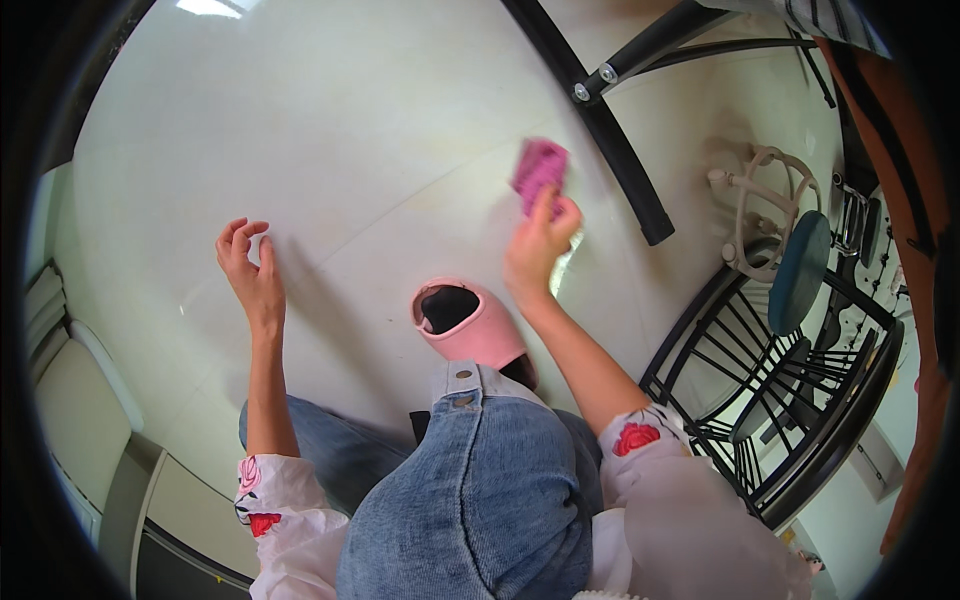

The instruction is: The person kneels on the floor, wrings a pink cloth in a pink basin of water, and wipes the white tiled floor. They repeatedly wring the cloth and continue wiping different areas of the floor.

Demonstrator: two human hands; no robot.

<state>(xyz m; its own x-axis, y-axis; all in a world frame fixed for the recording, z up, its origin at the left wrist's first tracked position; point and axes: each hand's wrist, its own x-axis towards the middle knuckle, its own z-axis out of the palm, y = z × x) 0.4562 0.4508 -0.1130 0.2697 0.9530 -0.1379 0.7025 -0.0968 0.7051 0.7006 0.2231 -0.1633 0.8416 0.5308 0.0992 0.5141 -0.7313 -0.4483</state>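
Observation:
A folded pink cloth [541,165] is pinched in my right hand [541,240], a little blurred. It is over the pale glossy floor [360,135]; whether it touches the floor I cannot tell. My left hand [251,270] hangs over the floor at the left, fingers bent and apart, holding nothing. Between and below the hands a pink slipper [480,322] is on my foot, with a dark sock in its opening. My knees are bent in blue jeans.
A black metal frame leg [622,157] rests on the floor right of the cloth. Farther right are a black barred chair [739,352], a small stool with a blue seat [799,274] and an orange-brown panel [870,150]. Pale padded furniture [82,390] stands at the left edge.

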